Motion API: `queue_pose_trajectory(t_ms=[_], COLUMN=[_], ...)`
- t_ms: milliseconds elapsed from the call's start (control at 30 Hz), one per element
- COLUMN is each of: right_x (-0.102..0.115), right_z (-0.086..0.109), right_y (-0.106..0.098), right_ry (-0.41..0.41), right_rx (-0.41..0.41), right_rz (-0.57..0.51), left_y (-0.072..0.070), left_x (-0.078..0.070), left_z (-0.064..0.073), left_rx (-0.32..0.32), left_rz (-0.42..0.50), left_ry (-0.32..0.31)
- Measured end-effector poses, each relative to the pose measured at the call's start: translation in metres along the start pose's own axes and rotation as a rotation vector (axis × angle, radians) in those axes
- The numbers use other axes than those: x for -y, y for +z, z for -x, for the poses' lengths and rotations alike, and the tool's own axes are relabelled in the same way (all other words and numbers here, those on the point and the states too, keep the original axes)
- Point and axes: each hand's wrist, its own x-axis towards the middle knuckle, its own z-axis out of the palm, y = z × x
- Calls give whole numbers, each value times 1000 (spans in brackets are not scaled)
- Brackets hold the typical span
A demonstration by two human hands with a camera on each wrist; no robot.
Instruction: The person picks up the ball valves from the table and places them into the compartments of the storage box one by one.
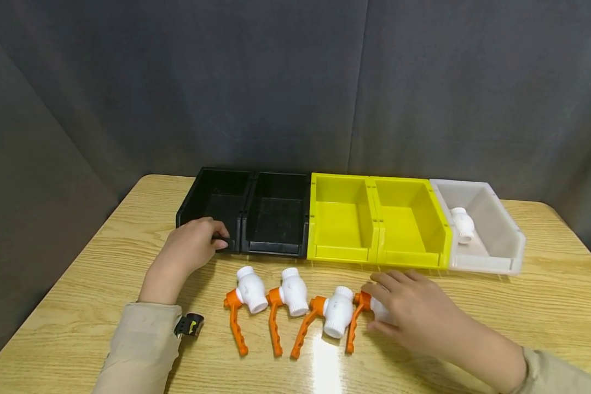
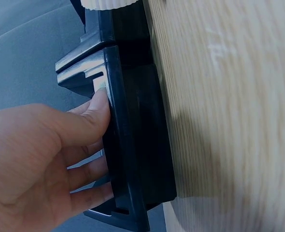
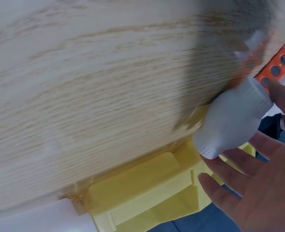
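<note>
At the front lip of the leftmost black bin (image 1: pixel 219 180), my left hand (image 1: pixel 189 246) holds the edge. The left wrist view shows its thumb (image 2: pixel 100 104) on the lip, the other fingers partly behind it. My right hand (image 1: pixel 418 306) is around a white ball valve (image 2: pixel 111 4) (image 3: pixel 234 118) with an orange handle (image 1: pixel 353 328), thumb near one ribbed end and fingertips by the other; in the head view the hand covers much of the body. To its left lie three similar ball valves (image 1: pixel 338 312), (image 1: pixel 294 291), (image 1: pixel 251 290), handles pointing toward me.
Next to the leftmost bin stand another black bin (image 1: pixel 276 247), two yellow bins (image 1: pixel 342 253), (image 1: pixel 411 259) and a white bin (image 1: pixel 487 264), in one row. A white valve (image 1: pixel 463 225) lies in the white bin. A grey curtain (image 1: pixel 295 82) hangs behind the wooden table (image 1: pixel 103 284).
</note>
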Motion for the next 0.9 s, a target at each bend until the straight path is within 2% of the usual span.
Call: queue_pose_trajectory(t_ms=[367,900], right_x=[1,-3], right_z=[-1,-5], right_y=[7,8], right_ry=[23,-31], right_rx=[61,41], right_rz=[21,35], left_y=[0,0], left_x=[-1,1], left_z=[0,0], left_rx=[-5,-2], left_rz=[11,-1], left_ry=[-4,3])
